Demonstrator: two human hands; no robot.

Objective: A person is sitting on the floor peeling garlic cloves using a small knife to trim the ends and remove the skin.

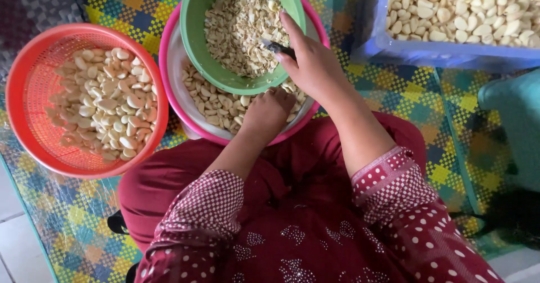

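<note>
My right hand [312, 63] holds a small dark-handled knife [277, 48] over the rim of a green bowl [194, 18] full of pale chopped pieces. The green bowl rests tilted inside a pink basin [169, 63] holding whole peeled garlic cloves [216, 103]. My left hand [269, 111] reaches down into the cloves in the pink basin, fingers curled among them; whether it grips one is hidden.
A red mesh basket [34, 80] of peeled cloves sits at the left. A blue-rimmed tray [427, 49] heaped with cloves lies at the top right. A teal object [512, 125] stands at the right. A chequered woven mat [427, 91] covers the floor.
</note>
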